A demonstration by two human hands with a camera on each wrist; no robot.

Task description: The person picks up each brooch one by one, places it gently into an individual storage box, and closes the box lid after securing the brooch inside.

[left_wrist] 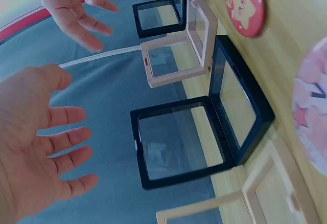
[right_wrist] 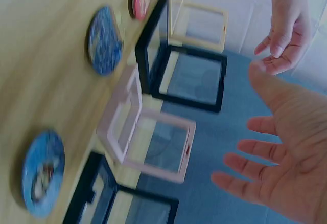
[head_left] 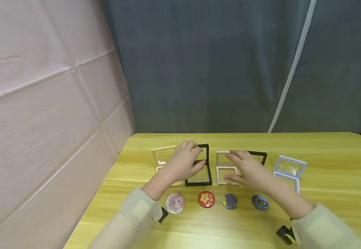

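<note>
My left hand (head_left: 183,162), fingers spread and holding nothing, hovers over the yellow display frame (head_left: 163,152) and the left black display frame (head_left: 210,174). In the left wrist view that black frame (left_wrist: 179,142) stands hinged open with clear film in both halves. My right hand (head_left: 250,171) is likewise unfilled, above the pink display frame (head_left: 218,175) and the right black display frame (head_left: 262,157), which it partly covers. The right wrist view shows the pink frame (right_wrist: 189,152) hinged open, with the right hand (right_wrist: 286,152) apart from it.
A lavender display frame (head_left: 292,166) lies opened at the right. In front of the frames are a pink badge (head_left: 175,203), a red star badge (head_left: 206,199), a blue-yellow badge (head_left: 230,201) and a blue badge (head_left: 260,202), on the wooden table (head_left: 218,231). A curtain (head_left: 199,69) hangs behind.
</note>
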